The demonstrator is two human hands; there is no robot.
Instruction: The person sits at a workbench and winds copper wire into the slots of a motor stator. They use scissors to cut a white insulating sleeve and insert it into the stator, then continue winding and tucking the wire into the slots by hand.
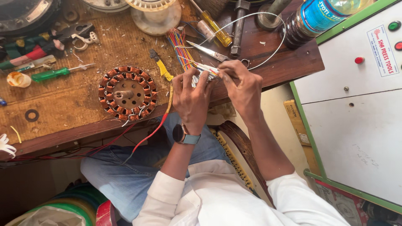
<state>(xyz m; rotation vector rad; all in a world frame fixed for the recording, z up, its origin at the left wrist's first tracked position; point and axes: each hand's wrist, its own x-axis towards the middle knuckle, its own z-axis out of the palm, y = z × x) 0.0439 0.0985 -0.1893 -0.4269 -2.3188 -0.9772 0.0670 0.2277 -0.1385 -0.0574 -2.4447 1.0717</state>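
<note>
We're over the tabletop point(83, 109) edge, both hands busy on the wires point(200, 69) just right of the stator point(127, 93) — that round copper-wound ring is our landmark. Our left hand point(190, 98) has its grip closed around a small bunch of coloured wire ends, fingers curled up and pressed together on them. Our right hand point(240, 86) meets it from the far side, thumb and forefinger pinching a thin strand at the top of that bunch. So the wires sit right inside both grips, touching each hand, and the bundle fans away up beyond the stator's right side.

The step looks like sorting or joining wire ends — fine fingertip work, we'd judge. The next move calls for a steady left hold while the right picks out a single strand without dragging its neighbours.

Scissors point(208, 51) lie just beyond the hands, up and right of the stator; a green screwdriver point(52, 74) rests to the stator's left. A red lead point(148, 136) trails off the edge below it.
</note>
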